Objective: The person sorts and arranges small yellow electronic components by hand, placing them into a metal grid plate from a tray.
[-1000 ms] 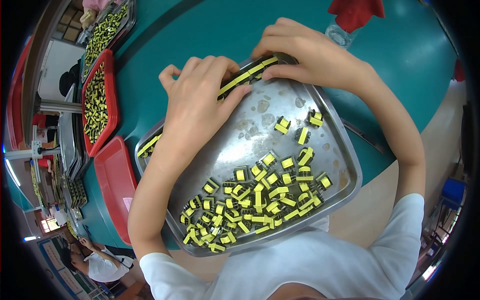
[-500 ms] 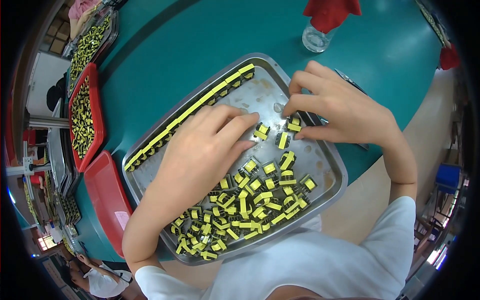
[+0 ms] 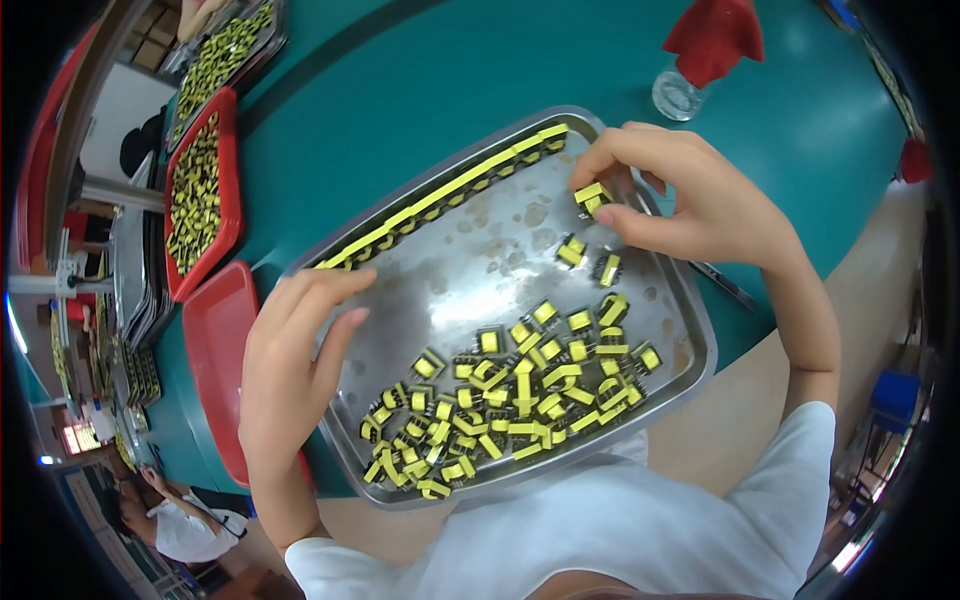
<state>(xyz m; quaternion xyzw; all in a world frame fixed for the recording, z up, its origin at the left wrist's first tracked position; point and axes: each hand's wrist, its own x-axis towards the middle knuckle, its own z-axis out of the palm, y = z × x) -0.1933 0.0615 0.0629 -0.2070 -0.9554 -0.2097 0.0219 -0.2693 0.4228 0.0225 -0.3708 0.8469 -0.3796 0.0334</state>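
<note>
A metal tray [image 3: 690,345] lies tilted before me on the green table. Along its far wall runs a tight row of small yellow-and-black transformers [image 3: 430,205]. A loose pile of the same parts [image 3: 520,390] fills the near side, with two single ones lying apart above it. My right hand [image 3: 690,190] pinches one transformer [image 3: 592,196] between thumb and fingers at the tray's right side. Over the left rim, close to the row's near end, my left hand [image 3: 300,350] has thumb and fingers apart, holding nothing.
At the left stand a red bin of transformers [image 3: 232,190], a red tray [image 3: 215,320] and stacked metal trays [image 3: 140,270]. A glass [image 3: 678,95] with a red cloth [image 3: 715,40] is at the far right. Tweezers [image 3: 725,285] lie beside the tray. Another person [image 3: 195,530] sits lower left.
My left hand has drawn back left from the tray's middle to its left rim. My right hand has picked up a transformer. The view has shifted somewhat.
</note>
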